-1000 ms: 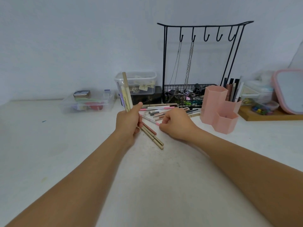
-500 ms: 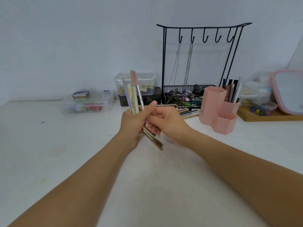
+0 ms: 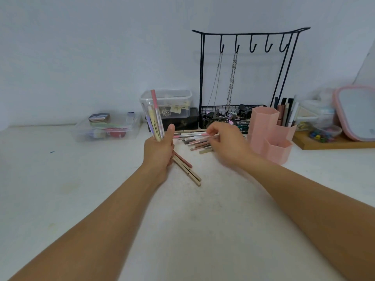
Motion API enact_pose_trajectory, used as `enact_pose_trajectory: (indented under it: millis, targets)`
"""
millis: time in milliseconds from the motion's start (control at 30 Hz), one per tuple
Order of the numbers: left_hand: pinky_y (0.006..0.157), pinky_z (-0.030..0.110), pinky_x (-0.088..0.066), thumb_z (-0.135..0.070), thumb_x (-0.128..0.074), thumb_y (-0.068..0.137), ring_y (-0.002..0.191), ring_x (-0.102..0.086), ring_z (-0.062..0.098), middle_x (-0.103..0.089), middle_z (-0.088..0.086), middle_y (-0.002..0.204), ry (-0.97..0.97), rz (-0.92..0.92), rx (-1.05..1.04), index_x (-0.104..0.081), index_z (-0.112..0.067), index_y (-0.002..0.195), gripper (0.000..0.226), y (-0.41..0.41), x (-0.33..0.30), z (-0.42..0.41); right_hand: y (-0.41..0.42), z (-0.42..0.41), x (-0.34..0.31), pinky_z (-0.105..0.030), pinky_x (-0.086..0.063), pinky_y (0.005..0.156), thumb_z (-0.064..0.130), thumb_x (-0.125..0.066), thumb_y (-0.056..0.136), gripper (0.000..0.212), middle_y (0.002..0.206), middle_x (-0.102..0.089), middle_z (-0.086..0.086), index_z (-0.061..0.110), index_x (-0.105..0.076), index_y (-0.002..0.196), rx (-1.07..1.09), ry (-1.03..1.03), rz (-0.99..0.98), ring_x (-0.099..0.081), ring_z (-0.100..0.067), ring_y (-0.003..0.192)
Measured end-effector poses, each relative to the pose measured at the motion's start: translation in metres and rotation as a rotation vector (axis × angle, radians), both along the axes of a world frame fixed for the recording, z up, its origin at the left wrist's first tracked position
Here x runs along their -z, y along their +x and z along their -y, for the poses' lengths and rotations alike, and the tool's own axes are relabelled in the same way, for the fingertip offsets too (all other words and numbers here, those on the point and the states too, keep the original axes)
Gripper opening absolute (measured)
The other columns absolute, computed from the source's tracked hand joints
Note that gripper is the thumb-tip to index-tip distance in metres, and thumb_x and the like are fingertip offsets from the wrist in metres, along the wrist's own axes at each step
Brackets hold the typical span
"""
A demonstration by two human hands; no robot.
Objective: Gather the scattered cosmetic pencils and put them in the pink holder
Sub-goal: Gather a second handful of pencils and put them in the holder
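My left hand (image 3: 159,148) grips a bundle of cosmetic pencils (image 3: 155,116). Their tips stand up in front of a clear box and their lower ends (image 3: 187,171) slant down onto the table. More scattered pencils (image 3: 197,144) lie between my hands. My right hand (image 3: 227,139) is over this pile, its curled fingertips at a white pencil with a pink end (image 3: 191,135). Motion blur hides whether they pinch it. The pink holder (image 3: 263,126), made of hexagonal cups, stands just right of my right hand.
A black wire jewellery stand (image 3: 249,35) with a basket of clips is behind the pile. A clear lidded box (image 3: 172,102) and a flat clear box (image 3: 107,128) sit at the back left. A wooden tray (image 3: 334,144) and a pink-framed mirror (image 3: 355,112) are at the right.
My right hand passed a pink pencil into the bundle in my left hand, then moved right and back down to the scattered pile. My left hand stayed put with the bundle.
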State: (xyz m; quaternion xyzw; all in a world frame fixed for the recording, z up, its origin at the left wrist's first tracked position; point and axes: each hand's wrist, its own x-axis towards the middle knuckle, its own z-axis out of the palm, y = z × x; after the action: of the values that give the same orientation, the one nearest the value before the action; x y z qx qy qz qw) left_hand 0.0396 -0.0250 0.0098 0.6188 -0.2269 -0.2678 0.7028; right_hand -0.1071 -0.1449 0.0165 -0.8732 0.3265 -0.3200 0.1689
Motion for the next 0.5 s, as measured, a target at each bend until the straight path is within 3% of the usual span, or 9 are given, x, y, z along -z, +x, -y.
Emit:
enact_pose_trajectory:
  millis: [100,167,300,400,500]
  targets:
    - [0.045,0.026,-0.028,-0.051,-0.075,0.087,0.049,-0.03,0.012,-0.04,-0.001,0.061,0.03,-0.037,-0.002,-0.057,-0.015,0.086,0.041,0.002,0.0,0.0,-0.012,0.016,0.007,-0.04,-0.054,0.086,0.015,-0.061,0.094,0.014,0.105,-0.067,0.0,0.019,-0.069,0.104,0.093,-0.078,-0.206,-0.062,-0.022,0.097]
    - [0.045,0.026,-0.028,-0.053,-0.079,0.082,0.049,-0.029,0.012,-0.039,-0.001,0.062,0.025,-0.049,0.009,-0.057,-0.015,0.088,0.044,0.002,-0.001,0.001,-0.012,0.017,0.007,-0.042,-0.054,0.087,0.016,-0.063,0.093,0.012,0.103,-0.069,-0.002,0.018,-0.072,0.1,0.087,-0.074,-0.223,-0.063,-0.023,0.096]
    - [0.045,0.025,-0.027,-0.056,-0.075,0.084,0.047,-0.028,0.012,-0.037,-0.004,0.054,0.034,-0.059,0.035,-0.052,-0.017,0.077,0.046,0.002,-0.002,0.0,-0.011,0.021,0.006,-0.038,-0.055,0.083,0.012,-0.064,0.092,0.012,0.092,-0.073,-0.001,0.015,-0.075,0.088,0.063,-0.046,-0.212,-0.064,-0.021,0.088]
    - [0.043,0.024,-0.025,-0.055,-0.076,0.084,0.044,-0.027,0.011,-0.036,-0.005,0.053,0.024,-0.049,0.065,-0.05,-0.019,0.071,0.046,0.001,-0.001,-0.001,-0.011,0.02,0.003,-0.029,-0.046,0.073,0.013,-0.067,0.092,0.009,0.088,-0.069,0.001,0.014,-0.076,0.091,0.014,0.002,-0.222,-0.06,-0.016,0.082]
    - [0.04,0.023,-0.025,-0.055,-0.076,0.084,0.042,-0.027,0.011,-0.036,-0.004,0.054,0.022,-0.034,0.079,-0.049,-0.019,0.072,0.046,0.0,0.0,-0.001,-0.011,0.019,0.0,-0.025,-0.041,0.073,0.015,-0.07,0.091,0.009,0.088,-0.069,0.002,0.014,-0.078,0.094,-0.038,0.035,-0.222,-0.057,-0.01,0.078]
